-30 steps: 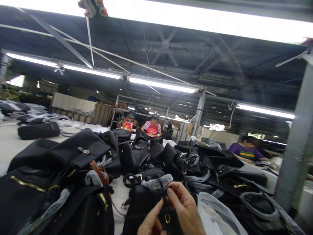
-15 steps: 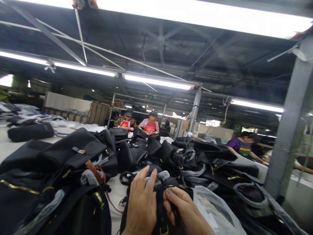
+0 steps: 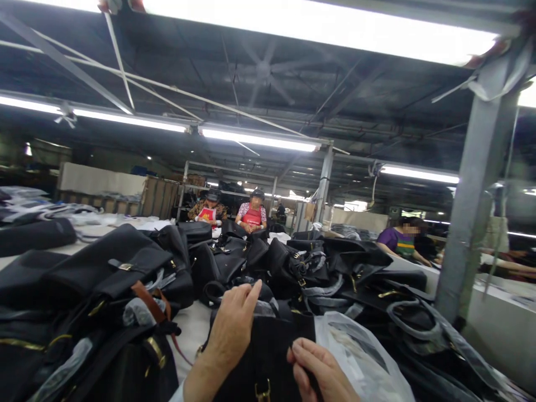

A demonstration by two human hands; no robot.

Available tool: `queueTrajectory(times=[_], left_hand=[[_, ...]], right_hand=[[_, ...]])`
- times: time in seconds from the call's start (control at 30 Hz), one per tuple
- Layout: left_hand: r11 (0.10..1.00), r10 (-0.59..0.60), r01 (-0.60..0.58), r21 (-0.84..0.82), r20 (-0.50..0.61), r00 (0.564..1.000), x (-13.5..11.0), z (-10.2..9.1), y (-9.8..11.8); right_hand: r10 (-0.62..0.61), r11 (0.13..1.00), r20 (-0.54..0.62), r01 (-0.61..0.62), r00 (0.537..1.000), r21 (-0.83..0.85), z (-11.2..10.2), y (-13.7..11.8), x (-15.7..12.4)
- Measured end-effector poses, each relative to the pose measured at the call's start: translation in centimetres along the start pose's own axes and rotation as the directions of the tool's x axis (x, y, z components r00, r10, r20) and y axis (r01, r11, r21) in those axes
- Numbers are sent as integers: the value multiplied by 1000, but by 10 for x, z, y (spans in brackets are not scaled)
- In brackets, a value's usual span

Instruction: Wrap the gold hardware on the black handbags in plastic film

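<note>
A black bag (image 3: 274,340) with a gold buckle (image 3: 263,391) on its front strap is directly before me, cut off by the bottom edge of the view. My left hand (image 3: 232,321) is at the bag's left side near its top, fingers stretched out and pointing up, its thumb hidden. At the right of the bag's front, my right hand (image 3: 320,365) is closed, thumb and forefinger pinched together. Whatever lies between those fingertips is too small to make out. Behind the left fingertips is clear plastic wrap (image 3: 266,308) near the bag's top.
Black bags with gold fittings lie heaped at left (image 3: 113,257) and right (image 3: 355,262). A clear plastic bag (image 3: 364,357) sits beside my right hand. A brown strap (image 3: 148,301) sticks out at left. A grey post (image 3: 473,195) rises at right. Several people work farther back.
My right hand has come away from the strap at the bag's top and sits lower, still pinched. The bag's front flap now shows flatter. The view has turned slightly right.
</note>
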State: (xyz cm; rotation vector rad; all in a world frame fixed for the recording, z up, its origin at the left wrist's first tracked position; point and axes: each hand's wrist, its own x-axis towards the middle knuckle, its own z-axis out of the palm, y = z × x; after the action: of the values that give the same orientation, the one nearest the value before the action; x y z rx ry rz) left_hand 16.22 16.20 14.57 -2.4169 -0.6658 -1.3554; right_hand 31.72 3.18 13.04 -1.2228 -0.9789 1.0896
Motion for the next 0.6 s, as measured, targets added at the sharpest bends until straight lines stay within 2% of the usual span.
queueTrajectory(times=[0.03,0.1,0.17,0.2,0.27,0.43,0.53,0.6], left_hand=[[998,69,-69,0,-78,995,-1,-2,6],[965,257,-260,10,-191,947,-2,-5,18],[913,404,-408,21,-199,893,-3,-4,25],[897,439,-442,25,-185,879,-2,-3,26],[899,434,-438,18,-164,886,-1,2,23],[947,299,-314,-70,-165,940,4,17,5],[942,315,-325,-82,-115,942,0,23,0],[951,296,-301,-72,-69,953,-5,20,-1]], right_hand=[[-10,1000,6,10,1000,0,4,1,1],[-29,1000,28,29,999,-6,12,3,1],[-35,999,57,35,998,-5,20,5,-1],[-38,999,68,38,997,3,23,7,-2],[-55,998,82,52,995,31,25,12,-7],[-119,988,112,106,987,115,24,35,-13],[-73,964,58,56,996,260,36,49,-13],[-9,923,8,5,1000,386,51,54,-15]])
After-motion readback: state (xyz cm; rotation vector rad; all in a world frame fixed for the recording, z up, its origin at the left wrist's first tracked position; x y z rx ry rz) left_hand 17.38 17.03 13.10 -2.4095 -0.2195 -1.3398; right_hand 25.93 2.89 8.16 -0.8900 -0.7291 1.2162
